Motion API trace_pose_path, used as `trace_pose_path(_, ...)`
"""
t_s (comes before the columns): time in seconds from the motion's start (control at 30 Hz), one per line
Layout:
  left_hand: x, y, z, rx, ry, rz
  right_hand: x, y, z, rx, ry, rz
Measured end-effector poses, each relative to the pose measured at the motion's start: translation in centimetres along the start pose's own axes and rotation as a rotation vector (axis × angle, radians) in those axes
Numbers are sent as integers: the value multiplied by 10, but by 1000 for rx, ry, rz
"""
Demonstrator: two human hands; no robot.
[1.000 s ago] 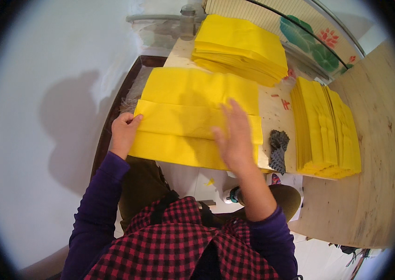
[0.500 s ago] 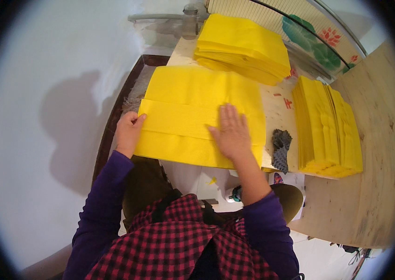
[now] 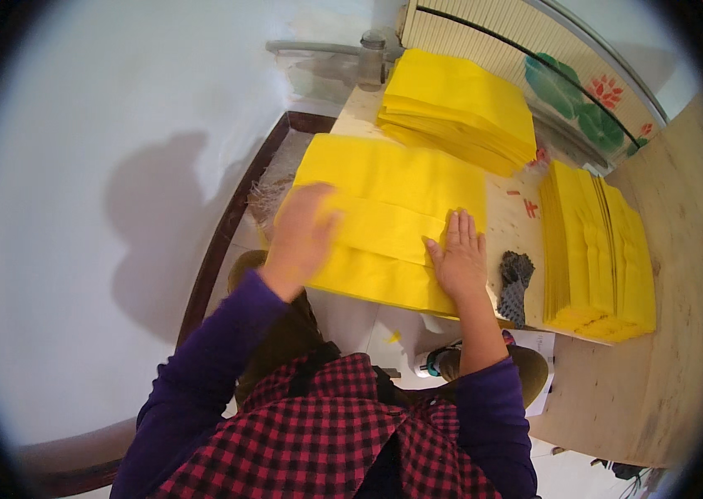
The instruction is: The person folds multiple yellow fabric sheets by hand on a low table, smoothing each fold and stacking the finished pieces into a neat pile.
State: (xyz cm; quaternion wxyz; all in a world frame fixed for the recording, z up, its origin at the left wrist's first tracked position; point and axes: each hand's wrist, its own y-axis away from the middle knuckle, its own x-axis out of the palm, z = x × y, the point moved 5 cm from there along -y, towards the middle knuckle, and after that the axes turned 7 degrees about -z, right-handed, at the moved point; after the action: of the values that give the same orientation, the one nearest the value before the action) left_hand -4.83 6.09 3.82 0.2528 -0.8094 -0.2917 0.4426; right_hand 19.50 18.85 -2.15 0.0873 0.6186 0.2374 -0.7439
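Note:
A wide piece of yellow fabric (image 3: 393, 170), with a folded band running across its middle, lies flat at the front of the wooden table (image 3: 503, 193). My right hand (image 3: 461, 259) rests palm down on its right side, fingers stretched out. Over the fabric's left edge is my left hand (image 3: 301, 237), smeared by motion. Whether that hand touches the fabric or holds anything cannot be made out. How many layers lie beneath the top one is hidden.
Behind the fabric rises a yellow fabric stack (image 3: 459, 87); another yellow stack (image 3: 592, 249) stands at the right. A dark grey textured cloth (image 3: 516, 287) lies near the front edge. Red scraps (image 3: 531, 208) and a clear jar (image 3: 372, 62) are farther back. A white wall (image 3: 60, 249) borders the left.
My left hand has let go of the fabric's left edge and moved inward over it. My right hand still lies flat, now nearer the fabric's right edge. The whole view has shifted slightly.

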Motion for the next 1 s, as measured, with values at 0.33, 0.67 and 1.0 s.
trace_pose_path(0.33,125,6,-64,61,-221,541,3,1,-4,-15,28,25)
trace_pose_path(0.67,54,7,42,-232,-505,446,1,0,0,-7,12,12)
trace_pose_path(1.0,54,7,43,-228,-534,438,-27,-7,53,-42,-28,8)
